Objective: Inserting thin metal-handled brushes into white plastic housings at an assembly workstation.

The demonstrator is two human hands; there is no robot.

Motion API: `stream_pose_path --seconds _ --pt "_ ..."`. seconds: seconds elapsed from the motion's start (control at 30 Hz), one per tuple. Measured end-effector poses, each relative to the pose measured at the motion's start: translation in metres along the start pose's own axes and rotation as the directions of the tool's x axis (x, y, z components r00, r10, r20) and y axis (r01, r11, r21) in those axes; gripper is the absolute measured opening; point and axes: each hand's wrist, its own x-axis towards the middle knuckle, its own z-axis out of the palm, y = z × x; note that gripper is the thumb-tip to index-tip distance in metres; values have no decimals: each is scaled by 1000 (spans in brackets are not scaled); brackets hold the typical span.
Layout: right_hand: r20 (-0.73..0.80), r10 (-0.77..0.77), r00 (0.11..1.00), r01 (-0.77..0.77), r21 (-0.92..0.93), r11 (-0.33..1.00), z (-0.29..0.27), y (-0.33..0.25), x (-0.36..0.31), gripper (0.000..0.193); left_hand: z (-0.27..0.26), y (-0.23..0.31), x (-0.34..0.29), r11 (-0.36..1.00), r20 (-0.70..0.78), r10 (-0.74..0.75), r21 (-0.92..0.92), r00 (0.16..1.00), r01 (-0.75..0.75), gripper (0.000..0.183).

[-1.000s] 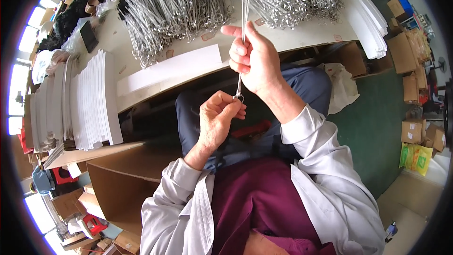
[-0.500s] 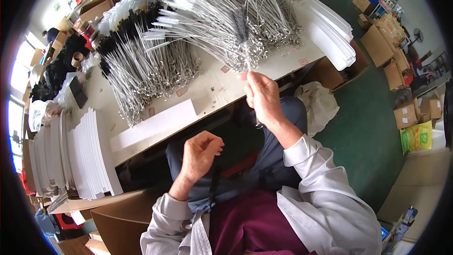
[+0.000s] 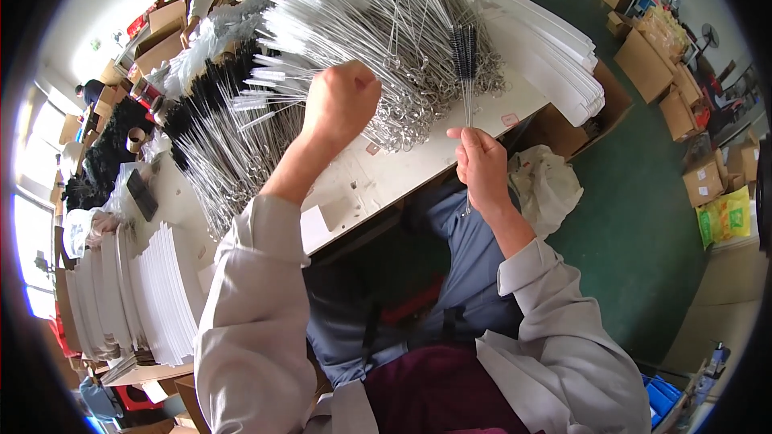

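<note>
My right hand (image 3: 484, 167) is closed around the wire stems of a few black-bristled tube brushes (image 3: 464, 55). Their bristles point up, and looped ends stick out below the fist. Over the pile of white-bristled tube brushes (image 3: 322, 12), my left hand (image 3: 342, 104) is raised with its fingers curled together. What its fingertips pinch, if anything, cannot be made out. Looped wire ends of the white brushes lie just right of it. A pile of black-bristled tube brushes (image 3: 233, 137) lies left of that hand, partly hidden by my forearm.
White card strips (image 3: 165, 281) stand stacked on the table's (image 3: 362, 189) left end; more white strips (image 3: 555, 56) lie at its right end. A white sheet (image 3: 315, 225) rests by the near edge. A cardboard box (image 3: 563, 128) sits below. Another person's arm (image 3: 201, 4) reaches in at the far side.
My left hand has risen from above my lap to the white brush pile. My right hand has shifted right with the black brushes still in it.
</note>
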Motion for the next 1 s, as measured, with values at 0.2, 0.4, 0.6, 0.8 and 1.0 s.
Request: stream_pose_path --seconds 0.2,0.4,0.6,0.8,1.0 --pt "-13 -18 1000 19 53 998 -13 0 13 30 28 4 39 954 31 -36 298 999 26 25" --pt "-12 -24 1000 25 76 997 -19 4 18 30 34 -2 49 975 51 -14 221 999 2 19" --pt "15 -15 1000 14 83 996 -15 -1 24 30 20 2 49 984 102 -142 123 985 129 29" --pt "10 -18 1000 17 91 996 -12 -9 27 29 34 13 46 938 164 28 337 986 -83 28" --pt "80 -61 995 59 26 998 -1 -29 31 29 24 8 50 963 154 63 250 986 -101 15"
